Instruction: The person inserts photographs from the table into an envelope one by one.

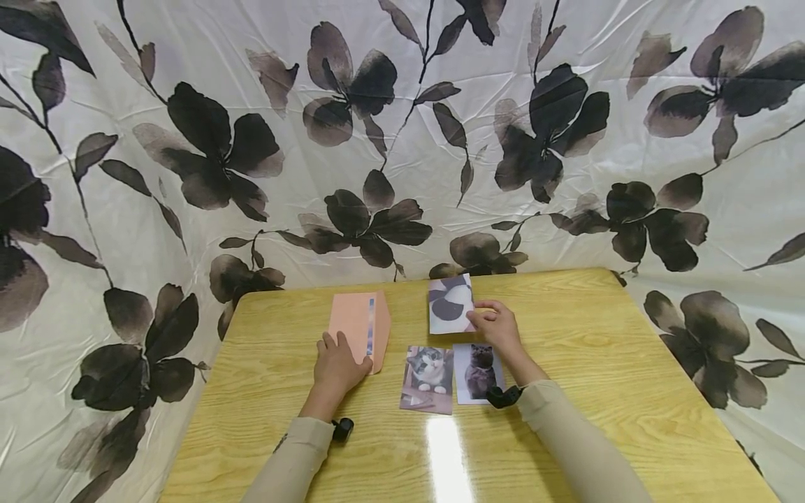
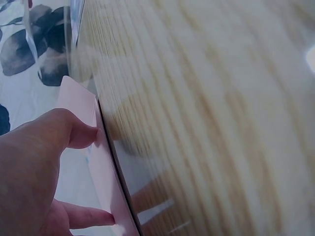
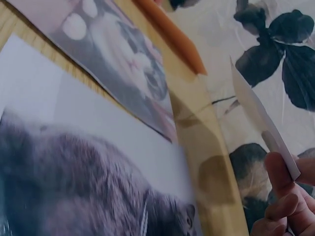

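My left hand (image 1: 339,367) rests on a pink envelope (image 1: 352,314) lying at the left with its flap spread to the right. In the left wrist view the thumb and a finger press flat on the envelope (image 2: 101,172). With thumb and fingertips, my right hand (image 1: 497,325) pinches the right edge of a photo print (image 1: 449,307) with dark and white patches, held above the table; it shows edge-on in the right wrist view. Below it lie a photo of a grey-and-white cat (image 1: 429,377) and a photo of a dark grey cat (image 1: 474,381), side by side.
The yellow wood-grain table (image 1: 251,433) has its far edge against a white cloth (image 1: 440,188) printed with dark flowers. A bright light reflection lies on the tabletop in front of the cat photos. Black bands with small devices sit on both wrists.
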`<control>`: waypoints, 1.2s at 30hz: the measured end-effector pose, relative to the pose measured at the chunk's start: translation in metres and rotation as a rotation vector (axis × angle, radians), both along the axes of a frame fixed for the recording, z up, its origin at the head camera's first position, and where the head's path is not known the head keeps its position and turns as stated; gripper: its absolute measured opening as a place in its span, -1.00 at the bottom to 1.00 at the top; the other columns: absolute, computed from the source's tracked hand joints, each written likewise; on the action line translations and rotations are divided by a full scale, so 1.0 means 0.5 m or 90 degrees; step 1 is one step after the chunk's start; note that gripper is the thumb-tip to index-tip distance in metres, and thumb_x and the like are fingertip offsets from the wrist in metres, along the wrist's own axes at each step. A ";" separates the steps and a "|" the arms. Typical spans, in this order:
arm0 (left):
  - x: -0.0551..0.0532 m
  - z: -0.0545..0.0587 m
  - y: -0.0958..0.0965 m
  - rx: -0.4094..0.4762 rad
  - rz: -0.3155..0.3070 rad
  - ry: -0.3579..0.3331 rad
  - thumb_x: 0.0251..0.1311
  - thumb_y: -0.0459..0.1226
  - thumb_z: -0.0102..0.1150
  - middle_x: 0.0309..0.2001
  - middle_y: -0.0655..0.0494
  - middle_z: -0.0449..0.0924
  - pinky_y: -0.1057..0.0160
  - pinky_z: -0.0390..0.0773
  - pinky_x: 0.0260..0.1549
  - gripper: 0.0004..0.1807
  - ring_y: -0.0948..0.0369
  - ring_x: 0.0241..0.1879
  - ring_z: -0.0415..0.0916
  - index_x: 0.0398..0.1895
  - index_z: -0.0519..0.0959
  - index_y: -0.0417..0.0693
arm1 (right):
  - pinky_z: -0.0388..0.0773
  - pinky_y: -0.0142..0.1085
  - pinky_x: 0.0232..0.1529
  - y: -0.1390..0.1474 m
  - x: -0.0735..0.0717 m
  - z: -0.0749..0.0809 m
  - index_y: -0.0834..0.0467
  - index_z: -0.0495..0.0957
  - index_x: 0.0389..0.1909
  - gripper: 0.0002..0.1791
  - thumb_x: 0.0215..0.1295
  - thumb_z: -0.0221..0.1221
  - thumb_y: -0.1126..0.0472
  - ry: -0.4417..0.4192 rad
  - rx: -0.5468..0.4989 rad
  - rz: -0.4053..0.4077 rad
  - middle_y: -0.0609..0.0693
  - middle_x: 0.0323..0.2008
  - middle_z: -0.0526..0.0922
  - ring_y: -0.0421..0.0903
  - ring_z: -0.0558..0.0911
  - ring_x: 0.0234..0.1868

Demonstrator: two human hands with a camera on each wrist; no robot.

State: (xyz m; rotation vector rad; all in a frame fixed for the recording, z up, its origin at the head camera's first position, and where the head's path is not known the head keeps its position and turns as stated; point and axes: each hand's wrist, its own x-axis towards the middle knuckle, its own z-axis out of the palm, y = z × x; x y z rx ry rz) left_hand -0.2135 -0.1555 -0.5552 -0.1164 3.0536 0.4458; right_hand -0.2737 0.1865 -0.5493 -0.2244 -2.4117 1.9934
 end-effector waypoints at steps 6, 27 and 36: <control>-0.001 0.001 0.000 0.003 0.003 -0.003 0.38 0.05 0.25 0.54 -0.67 0.04 -0.16 0.71 -0.08 0.02 -0.45 0.50 0.11 0.59 0.14 -0.57 | 0.39 -0.42 -0.52 -0.025 0.000 -0.003 0.30 0.64 0.13 -0.65 0.42 0.41 0.25 0.019 0.005 0.015 0.14 -0.41 0.79 -0.14 0.60 -0.47; -0.004 0.005 -0.002 0.008 0.006 -0.003 0.37 0.04 0.27 0.54 -0.68 0.03 -0.18 0.69 -0.04 0.03 -0.45 0.50 0.11 0.59 0.13 -0.56 | 0.34 -0.39 -0.51 -0.118 0.006 -0.003 0.28 0.66 0.11 -0.67 0.40 0.41 0.28 0.060 -0.002 0.067 0.01 -0.54 0.72 -0.21 0.49 -0.55; -0.001 0.005 -0.001 0.011 0.007 -0.004 0.35 0.03 0.27 0.53 -0.68 0.04 -0.17 0.70 -0.05 0.03 -0.44 0.48 0.13 0.58 0.15 -0.57 | 0.26 -0.37 -0.61 -0.159 0.015 -0.008 0.27 0.64 0.11 -0.70 0.43 0.38 0.29 0.049 -0.012 0.087 -0.14 -0.59 0.63 -0.25 0.33 -0.65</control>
